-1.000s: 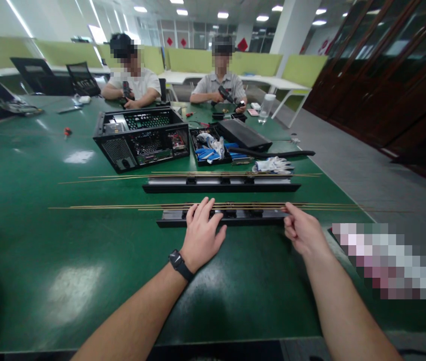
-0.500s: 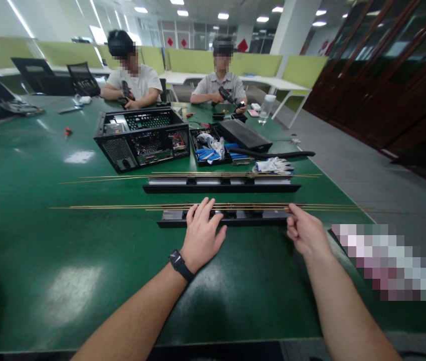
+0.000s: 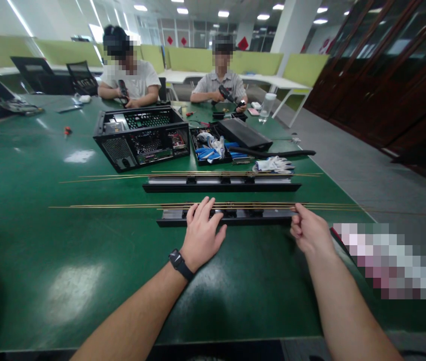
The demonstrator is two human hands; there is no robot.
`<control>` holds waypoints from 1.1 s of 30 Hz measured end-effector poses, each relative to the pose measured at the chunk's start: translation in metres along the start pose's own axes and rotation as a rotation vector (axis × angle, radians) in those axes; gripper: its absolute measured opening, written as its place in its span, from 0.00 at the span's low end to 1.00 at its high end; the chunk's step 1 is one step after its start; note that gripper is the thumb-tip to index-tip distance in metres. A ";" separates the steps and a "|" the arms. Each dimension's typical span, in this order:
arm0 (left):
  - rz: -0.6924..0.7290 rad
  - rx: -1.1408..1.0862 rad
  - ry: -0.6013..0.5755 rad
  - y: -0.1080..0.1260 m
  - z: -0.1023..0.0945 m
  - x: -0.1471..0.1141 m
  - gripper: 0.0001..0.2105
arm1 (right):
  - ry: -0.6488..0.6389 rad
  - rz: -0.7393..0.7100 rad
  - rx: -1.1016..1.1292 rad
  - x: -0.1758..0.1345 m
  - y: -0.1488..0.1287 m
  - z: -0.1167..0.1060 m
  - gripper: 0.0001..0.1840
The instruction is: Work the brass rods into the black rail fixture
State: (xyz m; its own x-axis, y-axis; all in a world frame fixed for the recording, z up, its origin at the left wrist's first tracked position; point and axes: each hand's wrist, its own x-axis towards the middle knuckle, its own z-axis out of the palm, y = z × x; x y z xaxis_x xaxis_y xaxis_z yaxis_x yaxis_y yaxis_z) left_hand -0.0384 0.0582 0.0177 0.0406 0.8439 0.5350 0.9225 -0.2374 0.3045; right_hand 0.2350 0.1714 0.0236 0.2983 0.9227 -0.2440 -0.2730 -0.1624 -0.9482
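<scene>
Several gold rods (image 3: pixel 261 206) at hands (image 3: pixel 202 231), long axes left-right.

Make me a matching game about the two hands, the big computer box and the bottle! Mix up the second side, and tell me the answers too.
Things:
1. Left hand
2. Right hand
3. Computer case
4. Bottle

Clues:
A. See-through, near the person in the striped shirt
B. Palm down, spread over the gold rods
C. Black, with an open side
D. Pinching one of the rods

Right pairs: 1-B, 2-D, 3-C, 4-A
</scene>
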 end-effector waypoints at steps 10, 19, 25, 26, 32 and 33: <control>-0.001 0.015 -0.018 0.000 0.000 0.001 0.11 | -0.060 0.017 -0.057 -0.008 0.000 0.005 0.15; 0.010 0.009 -0.005 -0.001 0.000 0.000 0.11 | -0.095 -0.001 -0.049 -0.004 0.004 0.002 0.15; 0.005 -0.005 -0.002 0.000 -0.001 0.000 0.11 | -0.007 -0.005 -0.042 0.000 0.000 -0.001 0.16; 0.004 -0.005 -0.002 0.000 -0.001 0.000 0.11 | -0.015 0.000 -0.050 0.000 0.000 -0.001 0.16; 0.002 0.004 -0.008 0.000 -0.001 0.000 0.11 | -0.067 0.022 -0.056 -0.005 -0.001 0.002 0.15; 0.002 0.004 -0.008 0.000 -0.001 0.000 0.11 | -0.067 0.019 -0.052 -0.004 0.000 0.002 0.15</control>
State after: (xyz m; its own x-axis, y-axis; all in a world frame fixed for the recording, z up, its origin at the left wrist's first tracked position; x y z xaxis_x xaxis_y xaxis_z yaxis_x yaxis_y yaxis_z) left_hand -0.0385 0.0579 0.0181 0.0454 0.8471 0.5295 0.9241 -0.2370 0.2999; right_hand 0.2321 0.1680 0.0254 0.2314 0.9402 -0.2500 -0.2294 -0.1970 -0.9532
